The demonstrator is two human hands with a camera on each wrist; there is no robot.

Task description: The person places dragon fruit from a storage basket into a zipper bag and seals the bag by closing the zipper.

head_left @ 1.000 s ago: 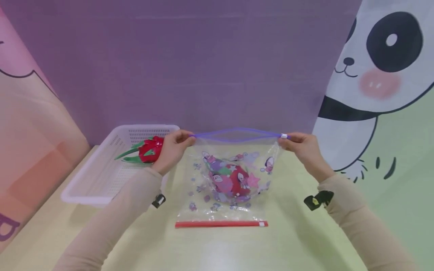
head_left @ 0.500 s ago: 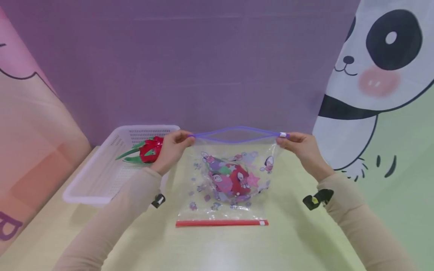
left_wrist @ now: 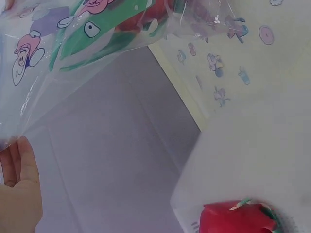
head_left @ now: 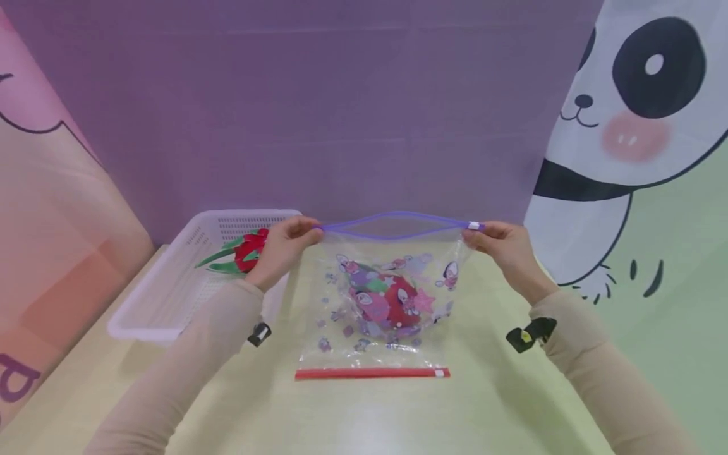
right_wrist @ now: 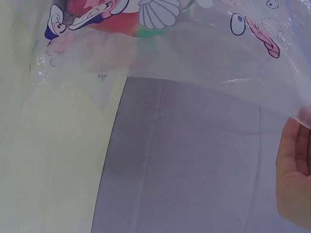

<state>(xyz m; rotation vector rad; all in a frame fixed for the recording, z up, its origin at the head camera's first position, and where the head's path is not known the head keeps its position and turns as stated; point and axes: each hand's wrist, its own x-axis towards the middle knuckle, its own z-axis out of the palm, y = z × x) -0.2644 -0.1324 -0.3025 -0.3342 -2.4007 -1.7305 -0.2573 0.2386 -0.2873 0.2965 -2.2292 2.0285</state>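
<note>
My left hand (head_left: 287, 249) pinches the left corner of a clear zip bag (head_left: 423, 302) with cartoon prints. At the opposite corner, next to the white slider (head_left: 474, 225), my right hand (head_left: 506, 253) pinches it. Between them the purple zip edge (head_left: 392, 237) gapes. Inside the bag is a red and green object (head_left: 400, 297), partly covered by the prints; its kind is unclear. A red zip strip (head_left: 372, 373) with a white slider lies on the table, along the near edge of a second clear printed bag (left_wrist: 221, 94) under the raised one.
To the left stands a white perforated plastic basket (head_left: 145, 333), partly behind the left forearm. It holds a red thing with green leaf-like parts (head_left: 250, 256). A purple backdrop (head_left: 364, 126) rises behind the table (head_left: 364, 417), and a panda-print cloth (head_left: 637, 133) hangs at the right.
The bag's purple mouth gapes slightly wider, and the left hand has shifted a little left. Both hands keep their grip on the corners.
</note>
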